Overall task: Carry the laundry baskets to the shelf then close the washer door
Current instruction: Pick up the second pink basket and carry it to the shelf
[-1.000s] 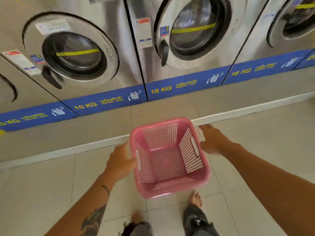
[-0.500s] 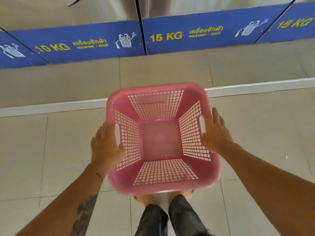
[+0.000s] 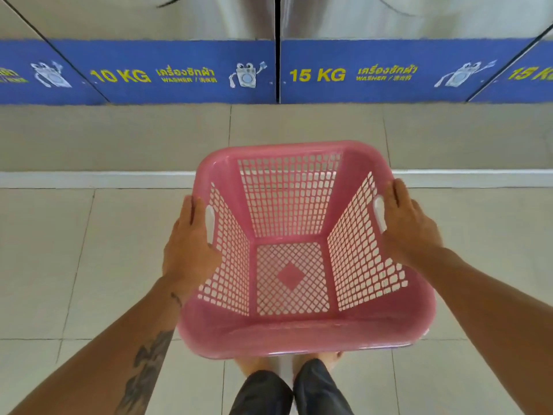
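1. Between the two hands, a pink square plastic laundry basket with lattice walls (image 3: 299,330) is held above the pale tiled floor (image 3: 74,250); it is empty, and a solid diamond shape marks the middle of its bottom.
2. The left hand (image 3: 188,250) grips the left wall of the basket, with the thumb lying over the rim next to the white-looking handle slot and the fingers pressed on the outside.
3. The right hand (image 3: 410,223) grips the right wall in the same way, beside the other handle slot; both hands are closed on the basket.
4. The left forearm carries a dark tattoo (image 3: 146,372).
5. Below the basket, near the person's body, two legs in dark grey trousers (image 3: 290,393) show, with bare toes just under the near rim.
6. Ahead of the hands, past a white strip on the floor (image 3: 89,178) and a raised tiled step (image 3: 119,136), stand steel washing machines (image 3: 209,16); only their lower parts are in view, so their doors cannot be judged.
7. A blue band (image 3: 179,55) runs along the base of the machines.
8. Ahead of the left hand, the band reads "10 KG" in yellow, then Thai writing and a small line starting with "WASHER", with a cartoon washer drawing.
9. Ahead of the right hand, it reads "15 KG" with the same words and drawing; further right another "15 K" is cut by the picture edge.
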`<state>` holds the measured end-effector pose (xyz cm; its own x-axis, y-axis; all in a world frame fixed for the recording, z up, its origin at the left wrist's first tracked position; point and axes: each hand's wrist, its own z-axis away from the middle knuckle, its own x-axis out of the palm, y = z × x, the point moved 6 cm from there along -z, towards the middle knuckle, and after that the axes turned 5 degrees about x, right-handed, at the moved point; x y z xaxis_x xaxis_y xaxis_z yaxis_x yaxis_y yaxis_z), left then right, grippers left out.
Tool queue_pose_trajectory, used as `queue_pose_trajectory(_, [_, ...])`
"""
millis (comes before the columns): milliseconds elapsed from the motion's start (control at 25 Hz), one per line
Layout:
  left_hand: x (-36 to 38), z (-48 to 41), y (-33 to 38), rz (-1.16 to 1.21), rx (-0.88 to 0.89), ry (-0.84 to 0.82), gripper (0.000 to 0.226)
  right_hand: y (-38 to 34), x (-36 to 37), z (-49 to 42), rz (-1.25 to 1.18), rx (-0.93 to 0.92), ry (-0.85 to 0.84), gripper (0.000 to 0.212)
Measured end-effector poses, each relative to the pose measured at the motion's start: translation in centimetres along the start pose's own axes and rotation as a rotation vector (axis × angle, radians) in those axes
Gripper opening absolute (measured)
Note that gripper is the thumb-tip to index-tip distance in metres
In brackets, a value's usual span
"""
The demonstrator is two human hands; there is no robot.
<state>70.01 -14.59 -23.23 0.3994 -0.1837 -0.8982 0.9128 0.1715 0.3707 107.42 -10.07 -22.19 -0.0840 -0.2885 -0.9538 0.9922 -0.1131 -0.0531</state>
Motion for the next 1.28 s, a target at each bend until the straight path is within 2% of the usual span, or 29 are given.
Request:
queue_pose_trajectory(240, [-13.8, 7.3, 2.0, 0.108, 0.003, 0.096, 0.075, -4.2, -13.6, 6.6, 0.02, -0.093, 0.016, 0.097])
queue_pose_trajectory(360, [-20.9, 11.3, 2.8, 0.07, -0.022, 0.159, 0.08, -6.0, -20.3, 10.2, 0.009, -0.14, 0.038, 0.095])
queue_pose_trajectory(480, [-28.0, 16.0, 2.9, 0.004, -0.088, 0.262, 0.089, -8.3, -25.7, 13.2, -0.005, -0.262, 0.092, 0.095])
queue_pose_trajectory(640, [-34.8, 25.1, 3.1, -0.019, -0.193, 0.441, 0.082, -12.2, -30.9, 16.7, -0.032, -0.47, 0.172, 0.094])
queue_pose_trajectory(760, [-37.4, 33.6, 2.6, -0.033, -0.275, 0.545, 0.094, -15.8, -33.9, 20.9, 0.002, -0.586, 0.216, 0.094])
queue_pose_trajectory(880, [-38.4, 43.2, 1.1, -0.031, -0.386, 0.615, 0.103, -20.6, -35.3, 26.2, 0.037, -0.777, 0.256, 0.09])
queue_pose_trajectory(1000, [-38.8, 53.5, -1.1, -0.054, -0.55, 0.686, 0.095, -26.1, -35.6, 33.4, 0.082, -0.967, 0.282, 0.09])
queue_pose_trajectory(1160, [-38.4, 66.8, -2.9, -0.084, -0.693, 0.781, 0.089, -31.8, -34.2, 43.9, 0.105, -1.138, 0.25, 0.08])
queue_pose_trajectory(1280, [-37.1, 76.7, -3.7, -0.111, -0.814, 0.857, 0.085, -34.6, -31.8, 51.9, 0.108, -1.258, 0.217, 0.087])
